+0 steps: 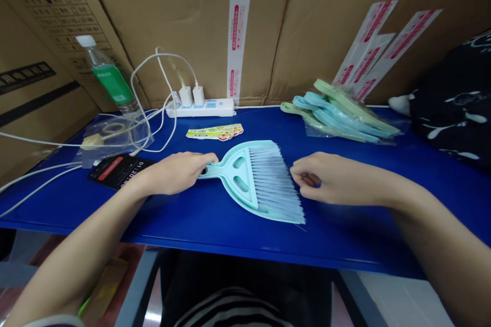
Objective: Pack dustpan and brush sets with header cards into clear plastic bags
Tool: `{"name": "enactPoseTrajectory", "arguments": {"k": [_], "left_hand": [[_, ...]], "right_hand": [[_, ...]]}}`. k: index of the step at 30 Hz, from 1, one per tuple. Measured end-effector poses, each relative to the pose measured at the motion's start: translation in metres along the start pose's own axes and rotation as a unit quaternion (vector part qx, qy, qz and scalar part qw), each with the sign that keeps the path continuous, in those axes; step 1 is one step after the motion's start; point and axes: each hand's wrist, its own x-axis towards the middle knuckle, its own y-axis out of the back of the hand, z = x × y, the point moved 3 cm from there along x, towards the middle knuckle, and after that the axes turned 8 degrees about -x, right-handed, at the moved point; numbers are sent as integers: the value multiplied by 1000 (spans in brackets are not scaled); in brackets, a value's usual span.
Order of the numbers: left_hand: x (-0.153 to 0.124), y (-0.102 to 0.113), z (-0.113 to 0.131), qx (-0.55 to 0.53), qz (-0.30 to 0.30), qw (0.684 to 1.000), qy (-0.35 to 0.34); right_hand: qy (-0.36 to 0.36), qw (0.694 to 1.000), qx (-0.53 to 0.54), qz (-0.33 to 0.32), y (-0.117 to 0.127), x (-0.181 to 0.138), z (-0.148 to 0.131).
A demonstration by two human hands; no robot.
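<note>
Gripping the slim handle end of a pale aqua plastic brush [240, 171], my left hand [182, 172] has its fingers closed, thumb on top. The brush lies flat over a matching dustpan [245, 208], rounded at the shoulders, with two oval slots in the brush head and stiff grey-blue bristles fanning to a ragged edge. Beside those tips, my right hand [330, 179] is curled into a loose fist; I cannot tell whether it touches any bristle. Both pieces sit mid-way along the smooth, deep-blue tabletop [215, 232]. Behind them rest a glossy printed strip [215, 132], a white power strip [209, 108] and, to the right, green and aqua handles in crinkled clear wrap [341, 112]. A dark phone [115, 169] lies by my left wrist. Brown cardboard [192, 20], banded with red-and-white tape, walls the back.
</note>
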Motion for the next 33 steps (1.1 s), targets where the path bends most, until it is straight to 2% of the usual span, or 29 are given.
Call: {"name": "enactPoseTrajectory", "arguments": {"k": [3, 11, 18, 26, 33], "left_hand": [[0, 0, -1, 0, 0, 1000, 2], [0, 0, -1, -1, 3, 1000, 0], [1, -1, -3, 3, 5, 1000, -6], [2, -2, -5, -1, 12, 1000, -10], [0, -1, -3, 5, 12, 1000, 0]], "right_hand": [[-5, 1000, 8, -3, 1, -1, 5], [11, 995, 45, 83, 10, -2, 2], [65, 992, 96, 49, 0, 7, -5], [154, 975, 145, 70, -1, 10, -7], [172, 974, 149, 15, -2, 10, -8]]}}
